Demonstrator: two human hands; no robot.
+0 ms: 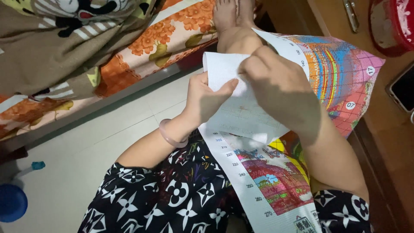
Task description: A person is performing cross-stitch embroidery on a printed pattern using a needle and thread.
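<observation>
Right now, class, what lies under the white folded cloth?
Under the white cloth lies the coloured printed canvas, spread over the lap. The right hand and left hand cover part; what lies beneath is hidden.

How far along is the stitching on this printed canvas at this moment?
Done: none of it can be confirmed as stitched; the colourful printed canvas lies over the lap and its colours may be print only. In hand: the left hand pinches a folded-over white flap, its back side up, while the right hand works at its top edge. Left: cannot be judged; any needle is hidden.

Pale tiled floor [86, 146], floral bedding [172, 34], wooden furniture [388, 142]
</observation>
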